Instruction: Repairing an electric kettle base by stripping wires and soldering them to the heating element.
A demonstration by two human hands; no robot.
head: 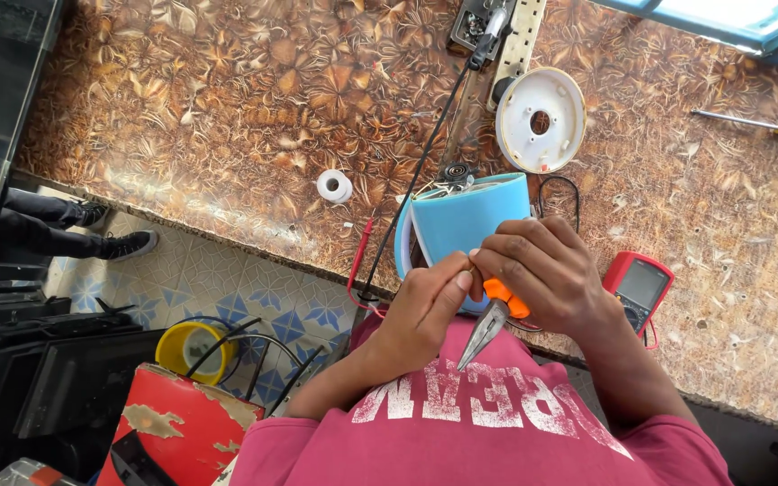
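My right hand [547, 270] grips orange-handled needle-nose pliers [490, 317], whose metal jaws point down toward my pink shirt. Fingertips of my left hand [425, 308] pinch something small, too small to identify, right beside the pliers' handle, and the two hands touch. Just behind both hands a blue appliance body [470, 216] lies on its side at the counter's front edge, with loose wires at its far end. Its white round base plate [540, 119] rests further back on the counter.
A red multimeter [638, 283] lies right of my hands, a screwdriver [767, 126] at far right, a white tape roll [334, 186] to the left, a power strip [506, 27] at the back. A black cable [416, 184] crosses the patterned counter [227, 117]. Another person's shoes [128, 243] stand on the tiled floor.
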